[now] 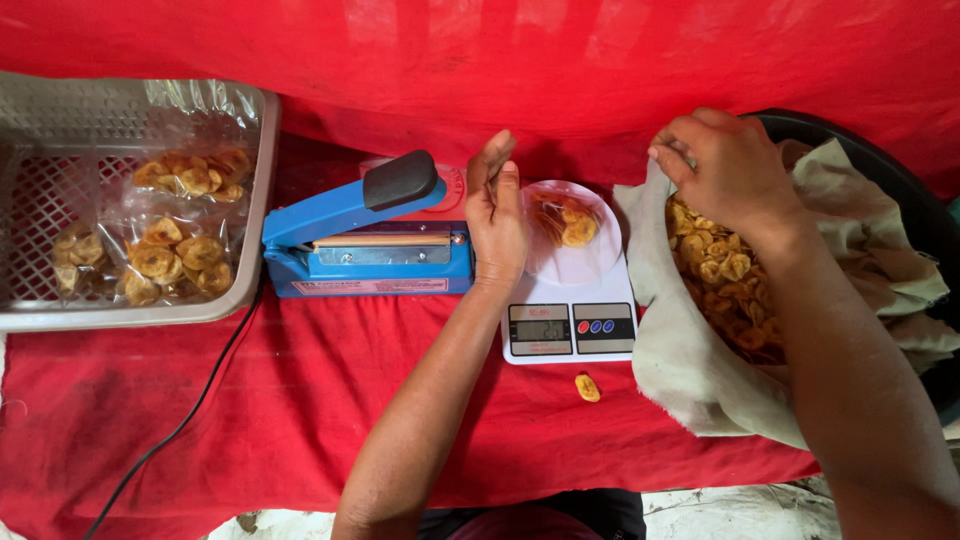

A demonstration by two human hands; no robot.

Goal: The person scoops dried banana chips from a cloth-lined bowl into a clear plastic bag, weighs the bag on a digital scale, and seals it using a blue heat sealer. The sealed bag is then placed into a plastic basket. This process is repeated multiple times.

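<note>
A: On the scale (570, 325), your left hand (497, 215) stands edge-on, fingers straight and loosely together, touching the rim of the clear bag (572, 240) and holding its mouth up. Not a clamp, more a pinch at the film edge, I think.

B: And the right?

A: Your right hand (722, 170) is curled, fingers bunched, in the cloth-lined basin (880, 190), just over the loose chips (725, 275). Whether it holds chips I cannot tell; the palm faces down.

B: Handling?

A: The chips look thin, dry and brittle, so I'd judge them light and easy to snap: scoop loosely, don't squeeze. The bag is limp, slippery film; take it at the top edge, where your left hand already is.

B: Positions?

A: The bag sits on the scale pan with a few chips inside, touching your left hand, between both hands. The basin is just right of the scale. One stray chip (587, 387) lies on the red cloth (300, 420) below the scale.

B: Further out?

A: The blue heat sealer (365, 240) is just left of your left hand, its arm raised. Beyond it, the grey tray (255, 215) holds sealed chip packets (180, 255). A black cord (190, 410) runs down across the cloth.
</note>
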